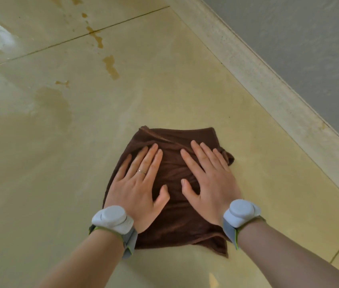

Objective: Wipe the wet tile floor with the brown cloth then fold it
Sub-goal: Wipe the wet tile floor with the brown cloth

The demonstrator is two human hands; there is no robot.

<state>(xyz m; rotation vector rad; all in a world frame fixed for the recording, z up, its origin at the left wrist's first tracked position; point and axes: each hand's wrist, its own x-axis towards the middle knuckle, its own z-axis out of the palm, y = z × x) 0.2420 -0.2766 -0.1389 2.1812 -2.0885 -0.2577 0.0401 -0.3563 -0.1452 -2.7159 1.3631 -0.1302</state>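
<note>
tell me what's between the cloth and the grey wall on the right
In the head view, bare dry tile floor, then a pale speckled border strip, lie between the cloth and the wall.

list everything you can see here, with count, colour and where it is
brown cloth: one, dark brown, flat on the floor at centre, under both hands
tile floor: pale yellow-beige tiles with dark grout lines, fills most of the view
wet patches: several, amber-brown, on the tiles beyond and left of the cloth
skirting strip: one, pale speckled, along the right edge of the floor
wall: grey, upper right
ring: one, on a left-hand finger
wrist devices: two, light grey, one on each wrist
left hand: fingers straight, pressing the cloth
right hand: fingers straight, pressing the cloth
</note>
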